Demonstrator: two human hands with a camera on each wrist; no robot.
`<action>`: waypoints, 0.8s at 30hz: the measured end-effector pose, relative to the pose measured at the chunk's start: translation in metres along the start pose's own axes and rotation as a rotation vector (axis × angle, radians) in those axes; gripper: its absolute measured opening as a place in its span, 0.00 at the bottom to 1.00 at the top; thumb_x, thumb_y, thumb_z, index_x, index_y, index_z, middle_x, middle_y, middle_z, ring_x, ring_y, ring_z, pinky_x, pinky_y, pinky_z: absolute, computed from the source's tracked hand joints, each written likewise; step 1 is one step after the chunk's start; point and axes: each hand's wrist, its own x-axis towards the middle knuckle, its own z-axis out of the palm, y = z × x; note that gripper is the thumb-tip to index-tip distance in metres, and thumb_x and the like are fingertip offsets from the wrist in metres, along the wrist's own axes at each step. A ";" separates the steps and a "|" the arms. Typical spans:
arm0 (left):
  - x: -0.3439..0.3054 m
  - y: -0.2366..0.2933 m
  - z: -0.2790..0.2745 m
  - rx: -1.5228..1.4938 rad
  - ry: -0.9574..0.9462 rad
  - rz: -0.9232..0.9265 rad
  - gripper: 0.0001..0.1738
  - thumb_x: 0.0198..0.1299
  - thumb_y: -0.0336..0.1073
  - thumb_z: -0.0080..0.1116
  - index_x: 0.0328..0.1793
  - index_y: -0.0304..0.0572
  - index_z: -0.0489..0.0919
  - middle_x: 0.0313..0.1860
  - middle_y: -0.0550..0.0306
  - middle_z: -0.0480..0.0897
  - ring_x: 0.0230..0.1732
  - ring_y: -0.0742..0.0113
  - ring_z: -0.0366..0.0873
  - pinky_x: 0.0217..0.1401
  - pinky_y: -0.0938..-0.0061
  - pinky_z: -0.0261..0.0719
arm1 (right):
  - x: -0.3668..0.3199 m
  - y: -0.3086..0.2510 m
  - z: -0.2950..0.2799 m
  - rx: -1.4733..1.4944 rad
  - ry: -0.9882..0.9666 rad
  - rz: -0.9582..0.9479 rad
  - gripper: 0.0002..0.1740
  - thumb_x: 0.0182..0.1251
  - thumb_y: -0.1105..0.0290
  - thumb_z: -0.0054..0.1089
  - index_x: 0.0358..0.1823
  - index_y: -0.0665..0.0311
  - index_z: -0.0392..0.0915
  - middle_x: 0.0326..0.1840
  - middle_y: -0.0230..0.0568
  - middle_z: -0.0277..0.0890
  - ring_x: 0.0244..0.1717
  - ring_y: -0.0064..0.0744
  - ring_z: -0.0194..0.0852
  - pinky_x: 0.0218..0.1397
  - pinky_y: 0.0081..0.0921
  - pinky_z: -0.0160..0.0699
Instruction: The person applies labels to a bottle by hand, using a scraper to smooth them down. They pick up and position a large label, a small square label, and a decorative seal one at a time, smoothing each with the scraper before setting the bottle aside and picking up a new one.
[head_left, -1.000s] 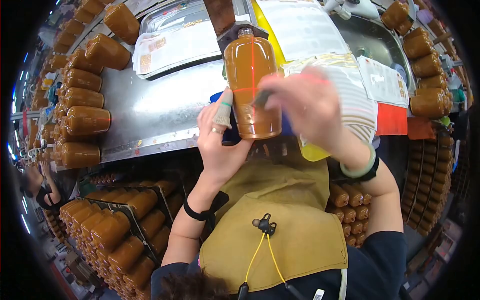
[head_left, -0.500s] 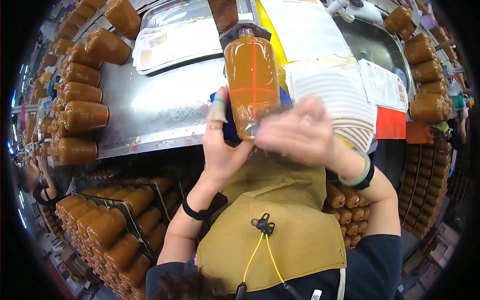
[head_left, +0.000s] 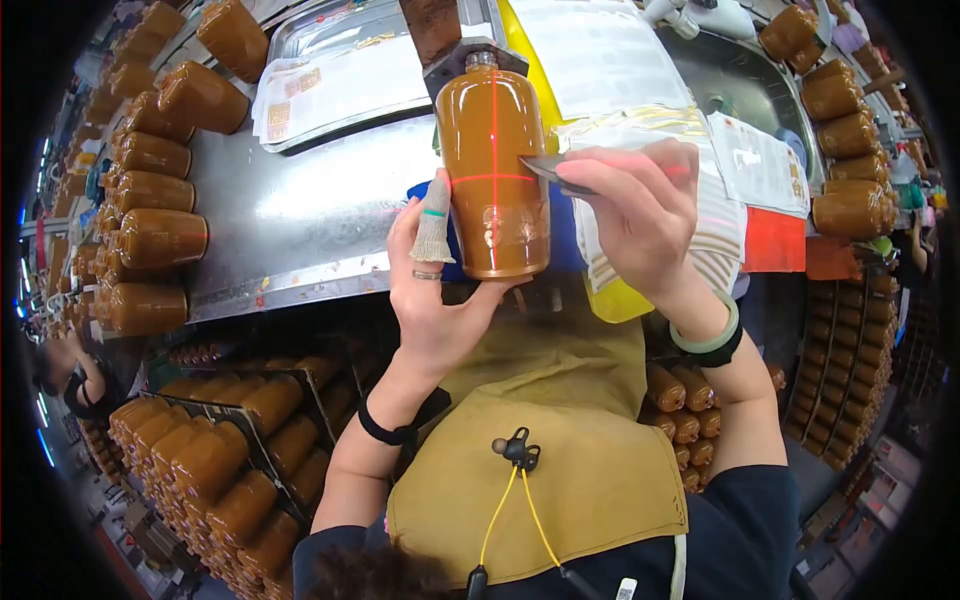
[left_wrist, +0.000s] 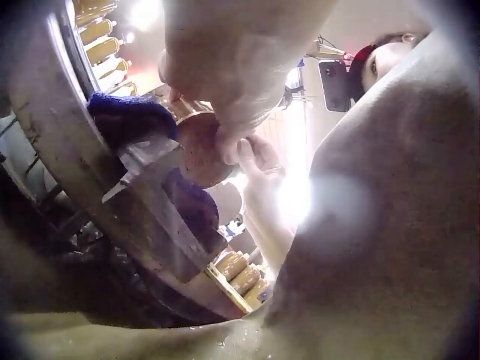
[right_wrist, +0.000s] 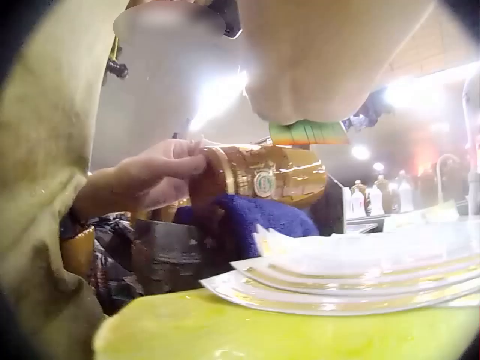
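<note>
An amber-brown bottle [head_left: 490,130] lies with its neck toward a metal holder [head_left: 470,58], red laser lines crossing its surface. My left hand [head_left: 437,310] grips its base end, fingers along the left side and thumb at the bottom. One finger wears a knitted cover [head_left: 433,228]. My right hand [head_left: 645,215] pinches a thin dark flat scraper [head_left: 555,172], its tip at the bottle's right side. A label with an emblem [right_wrist: 264,184] shows on the bottle in the right wrist view. Blue cloth [right_wrist: 262,221] lies beneath the bottle.
Stacked white sheets [head_left: 665,210] lie right of the bottle, over a yellow board [right_wrist: 187,322]. On the left, a tray [head_left: 340,90] bears printed sheets on the metal table [head_left: 300,210]. Bottles line both sides, and racks of bottles [head_left: 200,440] stand below. A sink [head_left: 745,85] is at right.
My right hand swept down near the bottle's base, then came back up to its right side with the scraper. My left hand keeps its grip on the bottle.
</note>
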 end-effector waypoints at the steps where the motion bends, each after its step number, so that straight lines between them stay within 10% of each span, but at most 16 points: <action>1: 0.000 0.001 -0.001 0.005 0.001 0.020 0.51 0.44 0.32 0.85 0.77 0.30 0.70 0.70 0.41 0.74 0.68 0.43 0.74 0.75 0.54 0.68 | -0.001 -0.001 0.003 0.010 0.013 0.003 0.15 0.53 0.80 0.73 0.43 0.59 0.89 0.40 0.32 0.90 0.30 0.29 0.78 0.41 0.28 0.68; 4: 0.000 0.000 -0.001 0.010 -0.005 -0.001 0.52 0.44 0.31 0.85 0.78 0.31 0.70 0.67 0.42 0.74 0.67 0.43 0.74 0.75 0.54 0.68 | 0.001 -0.035 -0.021 0.178 -0.235 -0.134 0.14 0.54 0.76 0.74 0.43 0.58 0.89 0.41 0.32 0.90 0.31 0.26 0.79 0.40 0.26 0.66; 8: 0.005 0.010 -0.002 0.061 -0.015 0.043 0.55 0.42 0.33 0.86 0.79 0.32 0.69 0.67 0.44 0.74 0.67 0.45 0.74 0.74 0.55 0.69 | 0.019 0.003 -0.002 -0.059 -0.027 -0.053 0.15 0.50 0.73 0.68 0.43 0.53 0.86 0.36 0.20 0.87 0.29 0.28 0.69 0.36 0.28 0.63; 13: 0.008 0.009 -0.001 0.155 0.015 0.100 0.57 0.41 0.37 0.88 0.79 0.33 0.69 0.67 0.45 0.77 0.60 0.53 0.79 0.65 0.63 0.78 | 0.018 -0.040 -0.011 0.143 -0.235 -0.201 0.18 0.50 0.69 0.74 0.46 0.54 0.89 0.39 0.23 0.87 0.30 0.31 0.67 0.41 0.29 0.68; 20: -0.003 -0.010 -0.010 -0.040 -0.101 -0.127 0.59 0.39 0.35 0.88 0.80 0.29 0.67 0.72 0.41 0.75 0.71 0.47 0.74 0.68 0.62 0.76 | 0.051 0.024 -0.004 -0.252 0.107 -0.020 0.14 0.52 0.75 0.70 0.41 0.51 0.88 0.37 0.28 0.85 0.34 0.34 0.75 0.43 0.31 0.71; 24: 0.006 0.001 -0.010 0.081 -0.091 0.005 0.60 0.44 0.34 0.85 0.82 0.30 0.61 0.75 0.40 0.72 0.72 0.47 0.73 0.75 0.59 0.72 | 0.023 -0.007 -0.004 -0.150 -0.011 -0.103 0.15 0.52 0.74 0.68 0.42 0.48 0.88 0.43 0.23 0.86 0.39 0.30 0.75 0.47 0.28 0.69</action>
